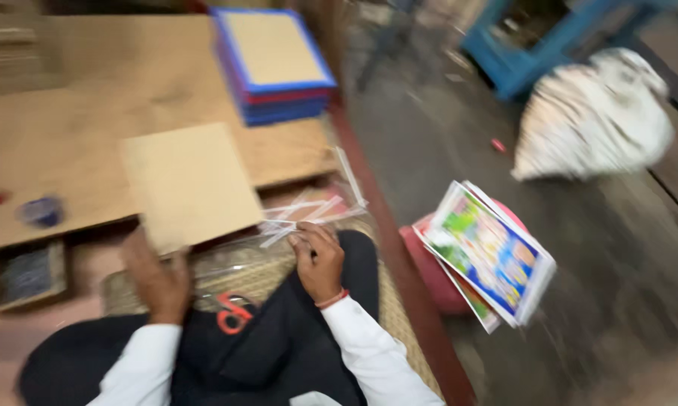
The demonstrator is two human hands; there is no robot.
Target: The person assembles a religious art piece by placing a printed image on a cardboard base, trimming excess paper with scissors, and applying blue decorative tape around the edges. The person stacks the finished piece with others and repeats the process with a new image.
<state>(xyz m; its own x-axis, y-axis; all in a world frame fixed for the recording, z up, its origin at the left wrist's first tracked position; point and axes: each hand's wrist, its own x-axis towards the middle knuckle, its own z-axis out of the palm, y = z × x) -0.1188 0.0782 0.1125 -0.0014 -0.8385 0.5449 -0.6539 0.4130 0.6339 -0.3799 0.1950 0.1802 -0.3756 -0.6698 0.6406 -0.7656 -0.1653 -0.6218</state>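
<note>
Item one, your landmark: the tan cardboard sheet, square, plain, tilted with its near corner lowest, overlapping the near edge of the low wooden board that lies behind it. Your left hand sits at the sheet's near-left corner, fingers curled up against its lower edge and gripping it; motion blur hides the exact finger placement. Your right hand is just right of the sheet's near-right corner, fingers clenched around the gathered end of a clear plastic sleeve whose pale, glossy strips fan out rightward from beside the sheet. Under both hands, nearer you than the sheet, a woven mat shows beneath your dark-trousered lap, where red-handled scissors lie just below the sheet's near corner. Beyond the sheet, up and to its right, stands a stack of blue- and red-framed boards on the wooden board. Far left of the sheet, a small blue object rests on the same wood, too blurred to identify. Well right of the sheet, a pile of brightly printed sheets leans on a red stool; farther right and behind that lies a white bundled sack beside a blue frame.
</note>
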